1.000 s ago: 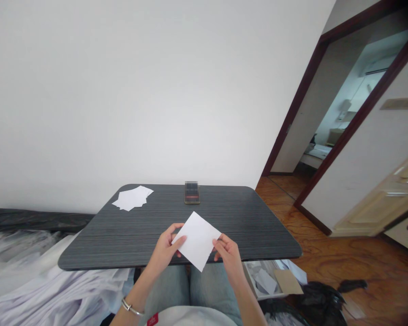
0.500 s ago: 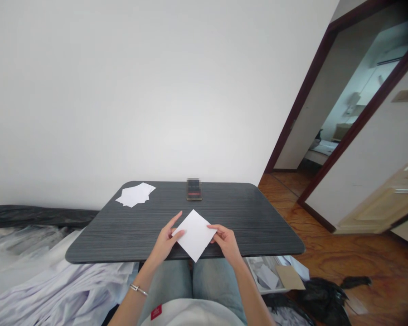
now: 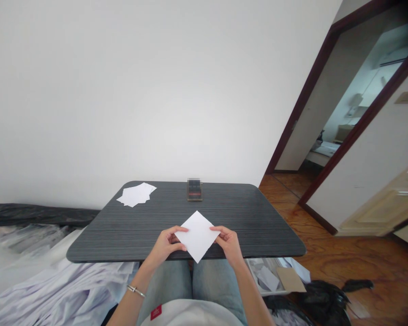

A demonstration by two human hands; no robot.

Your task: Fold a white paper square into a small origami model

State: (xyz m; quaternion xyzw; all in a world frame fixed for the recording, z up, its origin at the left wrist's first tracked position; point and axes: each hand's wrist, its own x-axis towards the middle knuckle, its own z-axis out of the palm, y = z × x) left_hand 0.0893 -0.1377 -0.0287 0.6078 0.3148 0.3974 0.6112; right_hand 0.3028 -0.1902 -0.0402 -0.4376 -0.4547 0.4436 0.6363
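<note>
A square sheet of white paper [image 3: 197,237] is turned cornerwise at the near edge of the dark table, its lowest corner reaching past that edge. My left hand [image 3: 163,244] holds it at the left corner, index finger on top and thumb against the lower left side. At the right corner, my right hand [image 3: 228,243] pinches the sheet, with the other fingers hidden under it. Farther back on the left lies a loose pile of white paper sheets [image 3: 135,194].
The dark table [image 3: 258,222] has rounded corners and stands against a white wall. A small dark object, blurred out, on a stand [image 3: 194,190] sits at its back edge. White cloth [image 3: 71,290] is heaped below left; a white box of papers [image 3: 267,276] and black bags [image 3: 321,296] lie below right.
My left hand's index finger has come down from its raised position onto the paper's left corner. My right hand keeps its pinch on the right corner.
</note>
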